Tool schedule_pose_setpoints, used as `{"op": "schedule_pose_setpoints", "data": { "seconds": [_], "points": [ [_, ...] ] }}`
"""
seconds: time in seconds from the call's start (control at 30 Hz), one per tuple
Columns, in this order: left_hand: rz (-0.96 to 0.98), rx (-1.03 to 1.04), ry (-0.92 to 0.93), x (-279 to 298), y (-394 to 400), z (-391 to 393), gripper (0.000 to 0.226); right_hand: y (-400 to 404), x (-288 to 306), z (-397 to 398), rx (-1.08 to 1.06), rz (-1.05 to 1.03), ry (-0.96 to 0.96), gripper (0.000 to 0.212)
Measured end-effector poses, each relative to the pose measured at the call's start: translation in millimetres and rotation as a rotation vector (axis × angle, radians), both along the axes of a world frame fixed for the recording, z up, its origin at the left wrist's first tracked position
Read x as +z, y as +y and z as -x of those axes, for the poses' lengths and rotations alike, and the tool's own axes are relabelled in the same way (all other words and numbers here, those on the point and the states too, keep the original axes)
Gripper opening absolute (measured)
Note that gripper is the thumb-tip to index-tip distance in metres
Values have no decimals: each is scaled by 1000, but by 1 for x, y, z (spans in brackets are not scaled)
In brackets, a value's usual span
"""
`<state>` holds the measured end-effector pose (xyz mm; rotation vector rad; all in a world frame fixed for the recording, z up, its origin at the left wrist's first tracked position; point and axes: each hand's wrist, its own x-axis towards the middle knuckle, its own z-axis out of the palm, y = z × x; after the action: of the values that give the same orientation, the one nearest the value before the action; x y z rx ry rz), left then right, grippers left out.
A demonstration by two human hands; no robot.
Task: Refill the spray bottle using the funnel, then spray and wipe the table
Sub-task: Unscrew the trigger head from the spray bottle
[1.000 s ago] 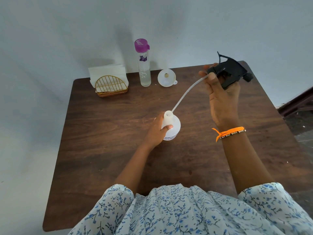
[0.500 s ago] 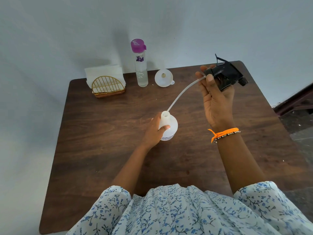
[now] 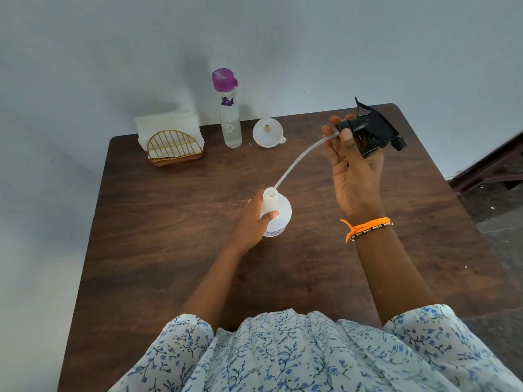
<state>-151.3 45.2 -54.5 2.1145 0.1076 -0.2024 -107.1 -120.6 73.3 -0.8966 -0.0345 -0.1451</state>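
White spray bottle point(image 3: 276, 212) upright near the middle of the brown table point(image 3: 169, 236), top open. Left hand point(image 3: 253, 222) wrapped round the bottle, thumb on its front. Black spray top point(image 3: 370, 128) lifted up and off to the right, held in the right hand point(image 3: 353, 171) with thumb and fingers pinching it by the collar. Thin white tube point(image 3: 300, 157) curving down from the spray top, its tip just at the rim of the bottle's mouth; hard to tell if inside or outside. White funnel point(image 3: 267, 132) lying at the back of the table, wide end up. Just left of the funnel, a tall clear bottle point(image 3: 229, 114) with a purple cap. Further left, a gold wire holder point(image 3: 176, 148) with white napkins point(image 3: 167, 124). Orange band point(image 3: 368, 226) on the right wrist. Blue flower sleeves low in the view.
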Motion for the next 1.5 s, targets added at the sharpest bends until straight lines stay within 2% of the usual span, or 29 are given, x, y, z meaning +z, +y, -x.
{"op": "schedule_pose_setpoints", "data": {
  "seconds": [0.13, 0.33, 0.57, 0.73, 0.97, 1.13, 1.23, 1.4, 1.5],
  "points": [
    [1, 1, 9, -1, -1, 0, 52, -6, 2, 1, -23, -28, 22, 17],
    [5, 5, 14, -5, 1, 2, 54, -18, 9, 0, -7, -82, 94, 15],
    [-21, 24, 35, -11, 2, 2, 56, -29, -29, -4, -2, 53, 280, 14],
    [-34, 31, -10, -11, 1, 4, 54, -23, -73, -11, 78, 333, 463, 8],
    [-38, 51, 22, -11, 1, 4, 56, -7, -122, -18, 121, 361, 687, 19],
    [-9, 51, -15, -11, 1, 5, 52, -7, -136, -22, 84, 558, 750, 15],
    [9, 53, -25, -15, 2, 6, 49, -6, -142, -24, 68, 553, 779, 23],
    [17, 53, -34, -15, 1, 7, 47, -3, -150, -27, -28, 589, 854, 62],
    [15, 66, -8, -15, 1, 6, 50, 1, -150, -24, -64, 685, 856, 69]
  ]
}}
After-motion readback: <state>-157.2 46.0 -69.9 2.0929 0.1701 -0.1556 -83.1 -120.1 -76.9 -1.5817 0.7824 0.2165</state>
